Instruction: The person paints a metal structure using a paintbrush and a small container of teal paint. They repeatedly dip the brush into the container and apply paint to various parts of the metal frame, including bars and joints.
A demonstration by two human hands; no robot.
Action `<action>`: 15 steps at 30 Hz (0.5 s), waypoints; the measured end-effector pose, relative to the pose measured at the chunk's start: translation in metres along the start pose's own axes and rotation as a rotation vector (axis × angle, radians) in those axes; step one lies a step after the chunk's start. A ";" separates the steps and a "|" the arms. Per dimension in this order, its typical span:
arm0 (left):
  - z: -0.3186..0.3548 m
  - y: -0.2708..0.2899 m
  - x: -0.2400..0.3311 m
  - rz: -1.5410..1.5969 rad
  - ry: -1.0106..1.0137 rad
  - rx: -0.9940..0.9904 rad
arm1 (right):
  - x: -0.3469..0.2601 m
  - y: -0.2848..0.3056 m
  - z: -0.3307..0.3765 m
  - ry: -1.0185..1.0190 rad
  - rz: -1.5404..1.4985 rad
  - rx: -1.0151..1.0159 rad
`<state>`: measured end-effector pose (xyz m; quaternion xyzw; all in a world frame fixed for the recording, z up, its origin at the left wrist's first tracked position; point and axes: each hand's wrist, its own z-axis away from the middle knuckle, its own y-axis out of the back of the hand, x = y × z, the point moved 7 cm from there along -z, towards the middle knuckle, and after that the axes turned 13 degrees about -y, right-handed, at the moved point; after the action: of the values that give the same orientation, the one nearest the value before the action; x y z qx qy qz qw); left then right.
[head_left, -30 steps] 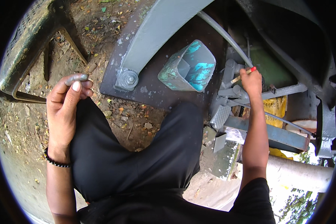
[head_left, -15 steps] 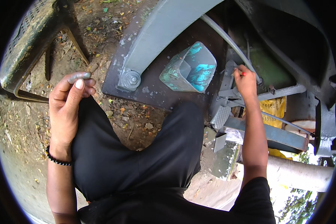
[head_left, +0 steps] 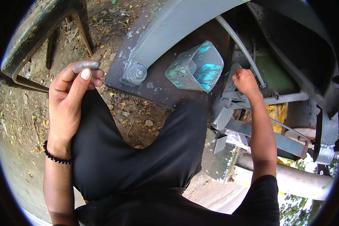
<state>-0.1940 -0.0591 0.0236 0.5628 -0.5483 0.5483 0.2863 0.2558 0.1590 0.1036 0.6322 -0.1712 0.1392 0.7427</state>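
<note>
My right hand [head_left: 247,82] is closed around a slim thing with a red end [head_left: 239,75]; most of it is hidden by the fingers. It is held against a grey-painted metal bracket [head_left: 229,79] at the right. My left hand [head_left: 72,88] hangs over my left thigh, its fingers curled and the thumb pressed to the forefinger. Grey paint coats that forefinger, and whatever the fingers may hold cannot be made out. Between the hands, a cut-open plastic container [head_left: 194,67] with turquoise and grey paint stains stands on a dark metal plate [head_left: 154,88].
A curved grey metal arm [head_left: 169,32] rises from a bolted pivot [head_left: 135,74] on the plate. Right of it are a grey rod [head_left: 241,49], a spring, a ribbed pedal [head_left: 223,117] and a yellow sack [head_left: 277,115]. A rusty metal frame [head_left: 30,45] stands on leaf-strewn ground at the left.
My view has shifted slightly. The left hand sits a little higher in view. My right hand stays at the bracket, slightly turned, with less of the slim thing showing.
</note>
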 end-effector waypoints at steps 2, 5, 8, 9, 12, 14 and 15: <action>0.001 0.001 0.000 0.007 -0.006 0.005 | 0.002 0.002 -0.001 -0.008 -0.056 0.007; 0.001 0.003 0.000 -0.009 -0.012 0.010 | 0.008 0.014 -0.001 -0.030 -0.131 0.155; 0.000 0.003 0.001 -0.026 -0.011 0.004 | 0.009 0.002 -0.004 -0.009 0.058 0.003; -0.001 0.003 0.002 -0.029 -0.013 0.002 | 0.009 0.004 -0.005 -0.019 0.012 0.022; -0.001 0.000 0.005 -0.079 -0.013 -0.008 | 0.010 0.008 -0.007 -0.054 -0.081 0.015; 0.000 -0.004 0.007 -0.131 -0.006 -0.020 | 0.008 0.013 -0.004 -0.057 -0.133 0.086; 0.001 -0.008 0.008 -0.160 0.001 -0.030 | 0.003 0.011 -0.004 -0.008 -0.091 0.052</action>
<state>-0.1880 -0.0609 0.0326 0.6002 -0.5094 0.5158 0.3379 0.2538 0.1649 0.1137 0.6589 -0.1414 0.1070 0.7311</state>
